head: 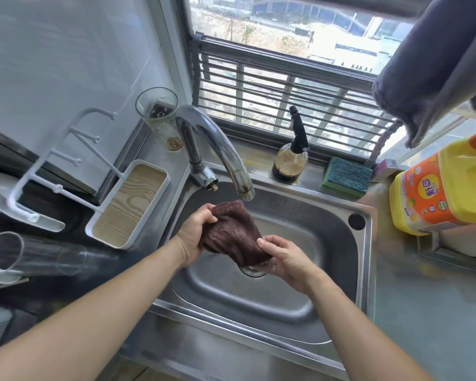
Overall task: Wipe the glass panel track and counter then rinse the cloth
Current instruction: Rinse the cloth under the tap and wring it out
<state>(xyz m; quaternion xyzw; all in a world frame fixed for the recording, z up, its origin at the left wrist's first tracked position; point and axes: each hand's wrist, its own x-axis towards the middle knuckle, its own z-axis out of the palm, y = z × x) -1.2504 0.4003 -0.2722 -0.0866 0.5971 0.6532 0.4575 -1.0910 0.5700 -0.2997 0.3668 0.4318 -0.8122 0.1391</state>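
A dark brown cloth (235, 232) is bunched between both hands over the steel sink (300, 303), just below the curved faucet spout (226, 152). My left hand (195, 232) grips the cloth's upper left part. My right hand (283, 257) holds its lower right end, above the drain (252, 270). No water stream is visible from the spout. The window's glass panel and its track (261, 144) run behind the sink.
A white tray with a wood-grain base (129, 204) and a rack sit left of the sink. A glass (160, 119) stands by the faucet. A spray bottle (291, 152), a green sponge (346, 176) and a yellow detergent jug (445, 188) line the right. A grey towel (434, 64) hangs above.
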